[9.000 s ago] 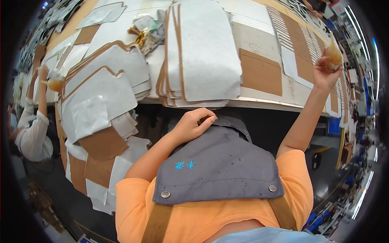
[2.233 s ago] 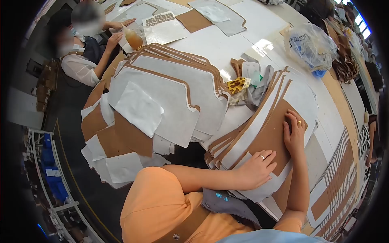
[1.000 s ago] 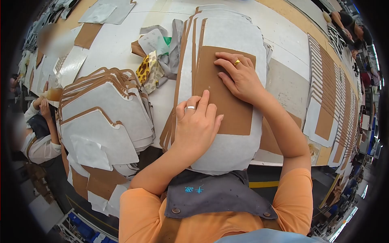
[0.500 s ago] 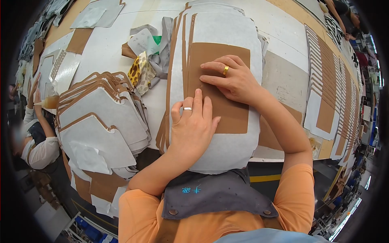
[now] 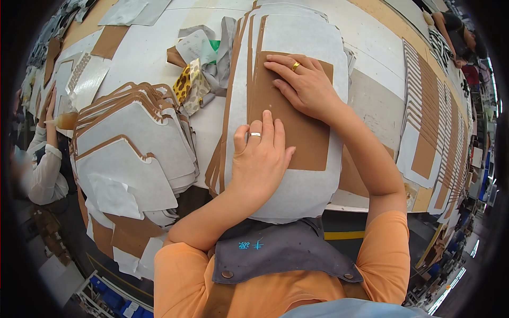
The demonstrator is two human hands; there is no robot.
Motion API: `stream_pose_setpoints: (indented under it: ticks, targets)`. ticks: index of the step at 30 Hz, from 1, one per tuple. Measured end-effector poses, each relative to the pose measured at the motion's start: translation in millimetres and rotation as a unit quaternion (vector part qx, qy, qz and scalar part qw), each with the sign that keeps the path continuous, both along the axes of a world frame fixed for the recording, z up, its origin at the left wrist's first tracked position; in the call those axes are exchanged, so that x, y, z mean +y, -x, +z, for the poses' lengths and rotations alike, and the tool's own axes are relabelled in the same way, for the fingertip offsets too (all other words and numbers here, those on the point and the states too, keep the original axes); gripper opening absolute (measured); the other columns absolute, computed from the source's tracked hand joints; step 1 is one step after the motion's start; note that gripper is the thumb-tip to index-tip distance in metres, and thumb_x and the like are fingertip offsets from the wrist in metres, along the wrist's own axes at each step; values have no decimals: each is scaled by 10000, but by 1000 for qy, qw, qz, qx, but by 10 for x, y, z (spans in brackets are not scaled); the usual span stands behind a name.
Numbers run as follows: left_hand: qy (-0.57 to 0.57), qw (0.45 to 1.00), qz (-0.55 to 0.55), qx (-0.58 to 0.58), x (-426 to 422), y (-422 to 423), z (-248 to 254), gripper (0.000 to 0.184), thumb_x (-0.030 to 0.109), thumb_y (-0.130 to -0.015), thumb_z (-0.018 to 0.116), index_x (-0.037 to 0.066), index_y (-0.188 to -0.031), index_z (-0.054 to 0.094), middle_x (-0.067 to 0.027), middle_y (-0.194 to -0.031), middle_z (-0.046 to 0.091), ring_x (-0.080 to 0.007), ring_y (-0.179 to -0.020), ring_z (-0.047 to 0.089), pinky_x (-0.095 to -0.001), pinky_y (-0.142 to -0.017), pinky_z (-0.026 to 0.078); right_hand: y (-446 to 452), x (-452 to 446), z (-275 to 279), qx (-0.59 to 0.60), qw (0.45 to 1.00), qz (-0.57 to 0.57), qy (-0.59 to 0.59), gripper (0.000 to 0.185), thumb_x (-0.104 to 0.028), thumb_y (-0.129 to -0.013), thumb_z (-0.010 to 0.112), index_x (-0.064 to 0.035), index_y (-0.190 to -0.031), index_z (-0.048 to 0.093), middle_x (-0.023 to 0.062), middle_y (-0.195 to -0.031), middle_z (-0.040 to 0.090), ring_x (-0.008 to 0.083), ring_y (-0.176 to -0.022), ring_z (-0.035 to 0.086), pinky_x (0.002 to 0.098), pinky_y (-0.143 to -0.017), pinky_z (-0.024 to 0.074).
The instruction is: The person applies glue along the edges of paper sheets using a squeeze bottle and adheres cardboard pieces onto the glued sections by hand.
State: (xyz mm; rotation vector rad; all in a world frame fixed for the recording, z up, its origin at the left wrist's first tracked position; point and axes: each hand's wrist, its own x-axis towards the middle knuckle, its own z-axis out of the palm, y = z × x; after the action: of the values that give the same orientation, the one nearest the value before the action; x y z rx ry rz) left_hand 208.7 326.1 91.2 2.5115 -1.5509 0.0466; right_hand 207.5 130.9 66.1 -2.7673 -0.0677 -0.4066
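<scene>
A brown rectangular sheet lies flat on a white panel, the top one of a tall stack with brown edges showing at its left. My left hand, a silver ring on one finger, rests over the sheet's lower left edge with its fingers stretched out. Farther up, my right hand, wearing a gold ring, lies on the sheet near its top edge, fingers extended. Neither hand grips anything; both press or rest on the surface from above.
Left of the stack is a pile of shaped white panels with brown edges. Crumpled grey and leopard-print scraps lie behind it. Rows of brown-and-white pieces are spread at right. Another person's arm is at far left.
My right hand has slid up toward the sheet's top edge, with its fingers flatter. My left hand stays near the left edge, and the whole view has shifted slightly.
</scene>
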Motion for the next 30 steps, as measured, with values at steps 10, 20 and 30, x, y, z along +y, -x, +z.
stream_pose_setpoints:
  ticks: [10, 20, 30]
  targets:
    - [124, 964, -111, 209, 327, 358, 11, 437, 253, -804, 619, -24, -1131, 535, -203, -1279, 435, -313, -1187, 407, -463, -1020, 270, 56, 68, -8, -20, 999, -34, -9, 381, -223, -881, 526, -89, -1236, 489, 44, -1285, 496, 271, -1160, 446, 399, -984, 323]
    - [112, 972, -96, 185, 449, 505, -180, 514, 270, -810, 612, -18, -1218, 495, -263, -1368, 316, -425, -1292, 260, -535, -1061, 200, 547, 472, 166, 100, 992, 72, 33, 431, -245, -902, 484, -158, -1321, 435, 8, -1385, 411, 218, -1316, 314, 432, -1102, 194]
    - [191, 962, -75, 182, 513, 421, -145, 470, 279, -857, 558, -6, -1223, 486, -236, -1309, 418, -378, -1243, 372, -506, -1044, 251, 511, 393, 286, 84, 988, 27, -127, 473, -197, -914, 447, -70, -1361, 361, 123, -1440, 317, 288, -1346, 261, 419, -1107, 164]
